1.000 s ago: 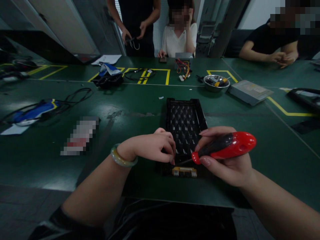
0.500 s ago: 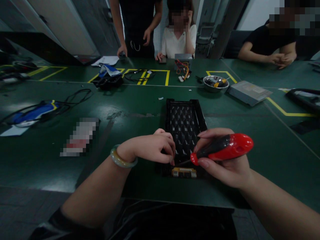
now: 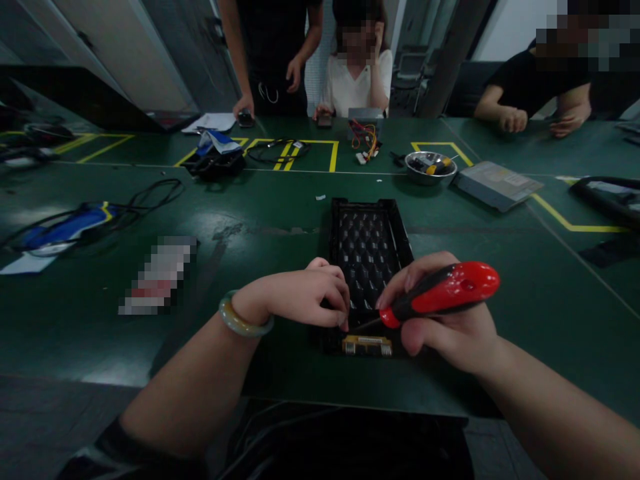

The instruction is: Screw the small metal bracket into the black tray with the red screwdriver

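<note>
Right hand (image 3: 450, 330) wrapped around red-handled screwdriver (image 3: 440, 293), tip angled toward left hand (image 3: 305, 297), fingertips pinched at near end of black tray (image 3: 370, 247) between both hands. Tray likely light, stiff plastic; best steadied at rim. Handle grippy.

R hand (image 3: 450, 330) grips red screwdriver (image 3: 443, 293), tip at black tray (image 3: 369, 247); L hand (image 3: 305, 297) pinches beside.

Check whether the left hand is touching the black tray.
Touching. The head view shows the left hand resting with its fingertips pressed on the near end of the black tray.
</note>
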`<state>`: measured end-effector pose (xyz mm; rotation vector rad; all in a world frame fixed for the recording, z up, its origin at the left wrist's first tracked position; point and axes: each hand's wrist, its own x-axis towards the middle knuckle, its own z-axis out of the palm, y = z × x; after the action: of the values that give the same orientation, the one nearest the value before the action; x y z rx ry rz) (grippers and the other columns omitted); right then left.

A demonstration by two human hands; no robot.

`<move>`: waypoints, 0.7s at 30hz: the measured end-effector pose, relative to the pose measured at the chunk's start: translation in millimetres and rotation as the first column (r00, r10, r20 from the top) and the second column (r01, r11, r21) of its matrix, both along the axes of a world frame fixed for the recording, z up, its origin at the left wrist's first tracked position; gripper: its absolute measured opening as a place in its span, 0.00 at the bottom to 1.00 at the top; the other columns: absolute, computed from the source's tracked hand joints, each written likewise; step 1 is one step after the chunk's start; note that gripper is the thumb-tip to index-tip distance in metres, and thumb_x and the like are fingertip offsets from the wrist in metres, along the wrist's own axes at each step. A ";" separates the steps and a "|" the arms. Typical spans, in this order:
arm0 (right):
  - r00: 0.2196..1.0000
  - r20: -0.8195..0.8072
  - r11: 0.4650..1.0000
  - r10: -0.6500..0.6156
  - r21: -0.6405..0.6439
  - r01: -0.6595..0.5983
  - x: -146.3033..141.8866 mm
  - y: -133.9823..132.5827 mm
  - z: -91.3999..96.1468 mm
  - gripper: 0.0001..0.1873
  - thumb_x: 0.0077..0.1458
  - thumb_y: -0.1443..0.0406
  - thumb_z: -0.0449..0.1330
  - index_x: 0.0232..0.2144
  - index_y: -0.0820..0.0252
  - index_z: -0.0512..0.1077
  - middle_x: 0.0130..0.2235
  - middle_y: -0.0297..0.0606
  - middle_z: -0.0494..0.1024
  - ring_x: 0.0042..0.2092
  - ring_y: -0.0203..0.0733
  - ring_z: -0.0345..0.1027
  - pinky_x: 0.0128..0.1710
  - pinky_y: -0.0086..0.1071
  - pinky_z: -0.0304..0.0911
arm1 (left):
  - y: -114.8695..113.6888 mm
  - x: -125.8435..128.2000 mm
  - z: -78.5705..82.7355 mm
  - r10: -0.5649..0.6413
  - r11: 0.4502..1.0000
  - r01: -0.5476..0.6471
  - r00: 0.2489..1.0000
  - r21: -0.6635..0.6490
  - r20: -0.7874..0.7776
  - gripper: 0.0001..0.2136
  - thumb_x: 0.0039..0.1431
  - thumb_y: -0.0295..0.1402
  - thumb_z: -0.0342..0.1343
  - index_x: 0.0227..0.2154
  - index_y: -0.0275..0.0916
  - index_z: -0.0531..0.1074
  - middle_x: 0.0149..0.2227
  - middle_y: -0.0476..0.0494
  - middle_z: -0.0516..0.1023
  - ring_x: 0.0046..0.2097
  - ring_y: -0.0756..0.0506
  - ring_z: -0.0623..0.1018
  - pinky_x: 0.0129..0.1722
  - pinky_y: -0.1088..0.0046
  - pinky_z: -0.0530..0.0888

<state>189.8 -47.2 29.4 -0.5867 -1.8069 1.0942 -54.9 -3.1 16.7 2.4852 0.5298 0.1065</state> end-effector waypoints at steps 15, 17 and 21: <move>0.997 -0.009 0.996 -0.075 -0.053 0.075 -2.1 0.0 -0.5 0.21 0.47 0.70 0.69 0.39 0.55 0.64 0.33 0.33 0.77 0.32 0.39 0.75 0.29 0.32 0.72 | -0.1 0.3 0.6 -0.011 1.000 0.011 1.000 0.023 -0.018 0.09 0.63 0.36 0.55 0.35 0.50 0.81 0.40 0.52 0.82 0.47 0.45 0.71 0.53 0.65 0.53; 0.999 -0.021 0.997 -0.048 -0.067 0.047 -2.2 0.2 0.5 0.21 0.47 0.71 0.68 0.40 0.55 0.63 0.33 0.33 0.76 0.32 0.37 0.74 0.29 0.30 0.72 | 0.0 -0.2 0.0 -0.009 1.000 0.009 1.000 0.021 -0.009 0.08 0.63 0.37 0.56 0.35 0.50 0.82 0.39 0.52 0.82 0.47 0.45 0.71 0.53 0.65 0.53; 1.000 -0.022 0.995 -0.006 -0.098 0.004 -1.9 0.1 1.7 0.25 0.46 0.74 0.67 0.42 0.54 0.61 0.33 0.31 0.74 0.32 0.34 0.72 0.30 0.28 0.70 | -0.8 -0.7 0.0 0.002 1.000 -0.002 1.000 0.022 -0.019 0.08 0.62 0.38 0.56 0.35 0.48 0.81 0.38 0.51 0.82 0.47 0.45 0.71 0.54 0.65 0.53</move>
<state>187.9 -47.1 31.1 -0.6344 -1.7396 1.1869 -55.6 -3.9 16.6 2.5095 0.5419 0.0896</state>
